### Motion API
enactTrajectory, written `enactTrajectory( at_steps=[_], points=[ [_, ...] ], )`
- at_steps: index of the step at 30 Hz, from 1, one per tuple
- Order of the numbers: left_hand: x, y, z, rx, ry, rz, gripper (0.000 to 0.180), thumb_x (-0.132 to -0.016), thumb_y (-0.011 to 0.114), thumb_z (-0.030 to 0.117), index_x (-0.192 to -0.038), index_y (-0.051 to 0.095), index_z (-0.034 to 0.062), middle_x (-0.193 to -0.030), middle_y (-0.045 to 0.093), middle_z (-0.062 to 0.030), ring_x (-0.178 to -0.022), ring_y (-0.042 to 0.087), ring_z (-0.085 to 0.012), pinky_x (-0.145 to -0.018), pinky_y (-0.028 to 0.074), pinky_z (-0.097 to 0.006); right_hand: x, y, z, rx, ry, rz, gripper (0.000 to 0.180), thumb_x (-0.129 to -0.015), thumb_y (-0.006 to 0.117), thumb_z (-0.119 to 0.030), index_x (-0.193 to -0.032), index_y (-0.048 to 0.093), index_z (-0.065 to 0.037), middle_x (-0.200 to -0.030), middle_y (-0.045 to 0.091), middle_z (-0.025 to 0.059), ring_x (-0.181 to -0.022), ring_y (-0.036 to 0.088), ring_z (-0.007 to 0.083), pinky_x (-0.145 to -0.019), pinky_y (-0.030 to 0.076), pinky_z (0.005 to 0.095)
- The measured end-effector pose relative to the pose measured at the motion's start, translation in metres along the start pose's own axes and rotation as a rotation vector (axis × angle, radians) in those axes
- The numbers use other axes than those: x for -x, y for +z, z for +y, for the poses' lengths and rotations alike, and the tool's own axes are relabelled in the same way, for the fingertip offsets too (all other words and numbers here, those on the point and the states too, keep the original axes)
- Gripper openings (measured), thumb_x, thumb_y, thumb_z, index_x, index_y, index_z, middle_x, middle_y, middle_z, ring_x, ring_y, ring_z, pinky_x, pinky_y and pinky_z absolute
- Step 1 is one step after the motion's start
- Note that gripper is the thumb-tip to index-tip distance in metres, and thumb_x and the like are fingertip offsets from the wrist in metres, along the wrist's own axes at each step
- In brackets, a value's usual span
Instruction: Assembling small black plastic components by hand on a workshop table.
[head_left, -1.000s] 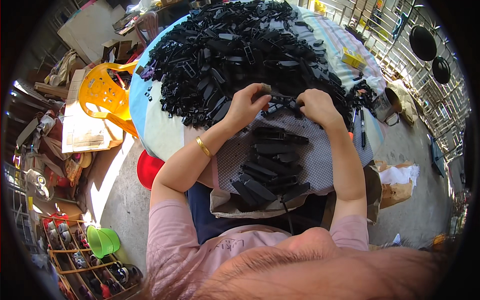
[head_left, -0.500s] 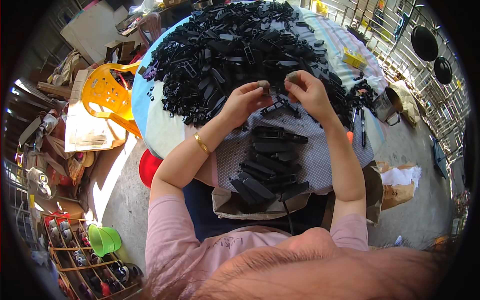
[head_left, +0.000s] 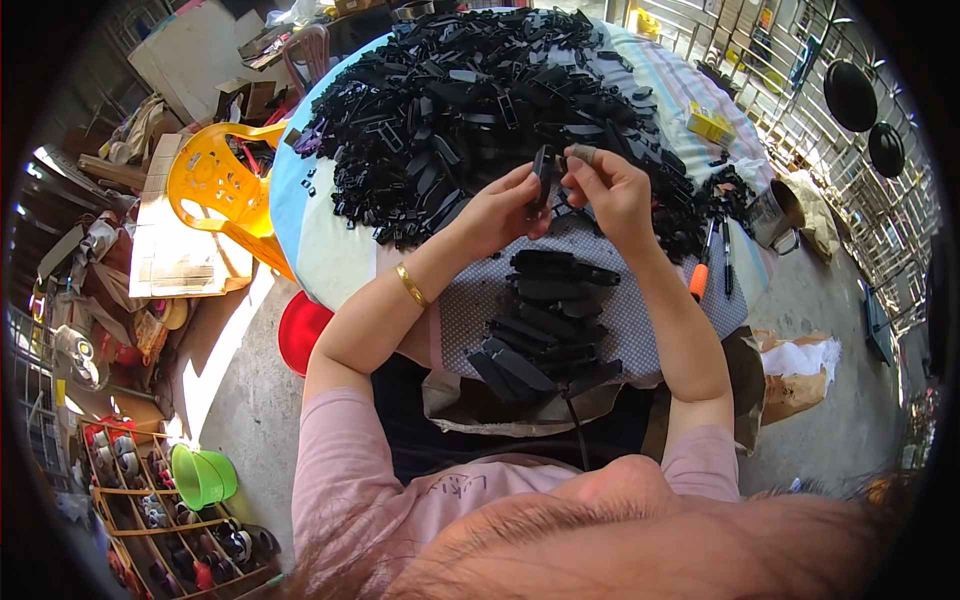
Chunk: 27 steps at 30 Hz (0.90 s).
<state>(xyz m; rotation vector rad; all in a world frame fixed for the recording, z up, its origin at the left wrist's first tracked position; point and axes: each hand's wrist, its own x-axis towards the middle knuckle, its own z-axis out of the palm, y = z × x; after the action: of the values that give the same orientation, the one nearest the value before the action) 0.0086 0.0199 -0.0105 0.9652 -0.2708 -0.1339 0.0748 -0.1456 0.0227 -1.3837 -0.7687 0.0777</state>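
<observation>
Above the near edge of a large heap of black plastic parts [head_left: 480, 90], my left hand [head_left: 510, 207] grips a narrow black plastic part [head_left: 541, 180] held nearly upright. My right hand [head_left: 608, 190] is close beside it, thumb and forefinger pinched together near the part's upper end. Whatever lies between those fingertips is too small to make out. A fingertip on the right hand has a greyish cover. Between my forearms, a stack of long black plastic pieces [head_left: 545, 325] rests on the dotted cloth [head_left: 460, 310], at the table's near edge.
An orange-handled tool [head_left: 699, 280] and a black pen-like tool [head_left: 727, 262] lie right of my right forearm. Beyond them stands a metal mug [head_left: 770, 212]. A yellow box [head_left: 710, 123] sits farther back. Left of the table are a yellow chair [head_left: 215, 180] and a red stool [head_left: 303, 333].
My left hand has turned, bringing the black plastic part upright into view. The right hand has shifted slightly, its fingertips now close to the part.
</observation>
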Motion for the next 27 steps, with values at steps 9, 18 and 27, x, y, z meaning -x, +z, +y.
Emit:
enactTrajectory(
  at_steps=[9, 18, 27],
  points=[
    [0.007, 0.019, -0.001, -0.127, -0.034, 0.014, 0.03, -0.094, 0.043, 0.023, -0.12, 0.039, 0.0094, -0.087, 0.054, -0.0067, -0.063, 0.054, -0.0144, -0.051, 0.041, -0.024, -0.002, 0.001, 0.0, 0.609, -0.62, 0.039, 0.009, -0.077, 0.063, -0.006, -0.083, 0.061, 0.001, -0.071, 0.059, 0.0128, -0.062, 0.059, 0.0283, -0.054, 0.047, 0.0321],
    [0.006, 0.031, -0.006, -0.478, 0.094, 0.295, 0.026, -0.094, 0.038, 0.017, -0.117, 0.042, 0.0045, -0.066, 0.048, -0.0002, -0.049, 0.045, -0.0077, -0.042, 0.033, -0.019, 0.002, 0.01, 0.001, 0.852, -0.623, -0.014, 0.007, -0.079, 0.059, -0.006, -0.081, 0.056, -0.001, -0.07, 0.057, 0.0124, -0.063, 0.058, 0.0302, -0.054, 0.046, 0.0352],
    [0.011, 0.037, -0.009, -0.497, 0.145, 0.396, 0.025, -0.095, 0.036, 0.021, -0.11, 0.048, 0.0048, -0.062, 0.049, 0.0017, -0.048, 0.045, -0.0068, -0.041, 0.031, -0.018, 0.007, 0.011, 0.0, 0.779, -0.624, -0.037, 0.009, -0.082, 0.056, -0.01, -0.082, 0.052, -0.002, -0.074, 0.056, 0.011, -0.062, 0.057, 0.0291, -0.052, 0.046, 0.0349]
  ],
)
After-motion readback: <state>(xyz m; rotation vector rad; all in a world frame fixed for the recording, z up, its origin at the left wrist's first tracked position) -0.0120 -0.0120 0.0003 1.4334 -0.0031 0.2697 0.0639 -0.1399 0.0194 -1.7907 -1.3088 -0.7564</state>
